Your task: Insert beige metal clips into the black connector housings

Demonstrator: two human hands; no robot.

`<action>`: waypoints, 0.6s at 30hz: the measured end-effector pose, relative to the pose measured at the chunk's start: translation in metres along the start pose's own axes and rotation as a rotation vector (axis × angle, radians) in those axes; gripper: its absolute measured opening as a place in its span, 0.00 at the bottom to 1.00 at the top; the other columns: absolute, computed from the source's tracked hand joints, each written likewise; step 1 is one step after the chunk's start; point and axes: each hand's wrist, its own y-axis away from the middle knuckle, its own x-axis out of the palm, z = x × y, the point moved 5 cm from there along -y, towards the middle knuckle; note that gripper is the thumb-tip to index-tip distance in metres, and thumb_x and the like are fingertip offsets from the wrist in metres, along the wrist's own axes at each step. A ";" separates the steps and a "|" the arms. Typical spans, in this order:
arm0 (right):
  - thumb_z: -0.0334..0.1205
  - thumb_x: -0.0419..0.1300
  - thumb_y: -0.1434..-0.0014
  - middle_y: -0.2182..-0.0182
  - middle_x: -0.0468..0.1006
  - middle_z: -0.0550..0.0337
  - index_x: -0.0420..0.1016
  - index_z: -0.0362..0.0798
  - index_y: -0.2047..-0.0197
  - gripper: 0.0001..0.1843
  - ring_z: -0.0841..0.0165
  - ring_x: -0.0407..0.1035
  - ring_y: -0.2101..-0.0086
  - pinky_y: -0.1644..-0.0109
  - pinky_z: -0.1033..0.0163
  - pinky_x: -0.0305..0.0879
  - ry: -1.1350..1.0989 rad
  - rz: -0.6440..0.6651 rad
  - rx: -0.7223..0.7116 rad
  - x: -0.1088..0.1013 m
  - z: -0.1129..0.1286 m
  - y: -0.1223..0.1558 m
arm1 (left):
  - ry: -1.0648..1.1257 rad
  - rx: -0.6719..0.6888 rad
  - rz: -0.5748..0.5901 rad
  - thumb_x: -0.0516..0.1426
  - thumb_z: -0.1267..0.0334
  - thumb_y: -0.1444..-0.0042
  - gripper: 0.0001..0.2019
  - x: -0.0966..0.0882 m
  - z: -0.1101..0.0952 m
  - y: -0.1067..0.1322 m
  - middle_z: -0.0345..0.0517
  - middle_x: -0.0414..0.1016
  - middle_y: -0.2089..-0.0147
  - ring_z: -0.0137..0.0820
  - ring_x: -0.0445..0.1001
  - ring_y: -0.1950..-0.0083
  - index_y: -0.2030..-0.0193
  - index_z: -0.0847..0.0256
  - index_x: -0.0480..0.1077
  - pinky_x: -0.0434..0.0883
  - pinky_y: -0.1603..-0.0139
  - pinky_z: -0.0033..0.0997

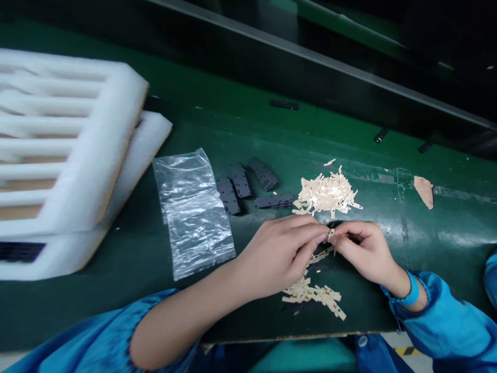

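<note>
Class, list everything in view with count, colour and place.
Table: one, green, beneath items
Foam trays: two visible, white, left
Clear bag: one, transparent, beside trays
Dark plates: four groups, black, beside bag
Pale strips: two heaps, cream, right of centre
Held piece: one, cream, between heaps
Black pieces: three, black, far side
Tan scrap: one, tan, right
Grey rail: one, grey, back
Striped tape: one, yellow and black, floor
Blue fabric: one patch, blue, right edge
Wristband: one, blue, right wrist
Sleeves: two, blue, lower corners
Left hand: one, bare, centre
Right hand: one, bare, alongside
</note>
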 end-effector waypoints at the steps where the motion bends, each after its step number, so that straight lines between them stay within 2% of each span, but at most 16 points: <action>1: 0.33 0.62 0.42 0.79 0.75 0.64 0.82 0.47 0.70 0.07 0.72 0.65 0.78 0.73 0.67 0.63 0.002 0.003 -0.002 0.000 0.000 0.000 | -0.015 0.005 -0.004 0.51 0.69 0.28 0.13 0.000 0.000 0.000 0.47 0.81 0.60 0.36 0.78 0.61 0.52 0.63 0.78 0.72 0.62 0.35; 6: 0.32 0.62 0.42 0.79 0.77 0.63 0.82 0.47 0.70 0.08 0.71 0.66 0.77 0.74 0.67 0.62 0.002 0.028 -0.008 0.001 0.003 -0.002 | -0.094 0.036 -0.020 0.49 0.70 0.29 0.14 0.000 -0.001 -0.001 0.48 0.80 0.61 0.36 0.78 0.63 0.54 0.63 0.77 0.72 0.63 0.36; 11: 0.32 0.62 0.42 0.77 0.80 0.62 0.81 0.47 0.70 0.07 0.71 0.67 0.76 0.72 0.66 0.64 -0.012 0.038 0.000 0.002 0.005 -0.003 | -0.196 0.016 0.025 0.48 0.70 0.30 0.14 0.001 -0.002 -0.004 0.47 0.80 0.61 0.37 0.79 0.62 0.55 0.62 0.76 0.72 0.64 0.35; 14: 0.33 0.63 0.42 0.78 0.78 0.63 0.80 0.48 0.72 0.08 0.71 0.66 0.77 0.73 0.66 0.63 -0.016 0.062 0.021 0.002 0.006 -0.002 | -0.361 -0.039 -0.026 0.47 0.68 0.30 0.15 -0.003 0.002 -0.008 0.49 0.81 0.60 0.38 0.79 0.62 0.56 0.62 0.76 0.71 0.64 0.35; 18: 0.33 0.60 0.41 0.77 0.77 0.63 0.78 0.48 0.71 0.08 0.71 0.66 0.76 0.71 0.67 0.64 -0.077 0.080 0.050 0.000 0.008 -0.001 | -0.504 -0.139 -0.113 0.48 0.64 0.28 0.16 -0.009 0.012 -0.010 0.47 0.80 0.65 0.35 0.76 0.70 0.57 0.62 0.77 0.62 0.73 0.32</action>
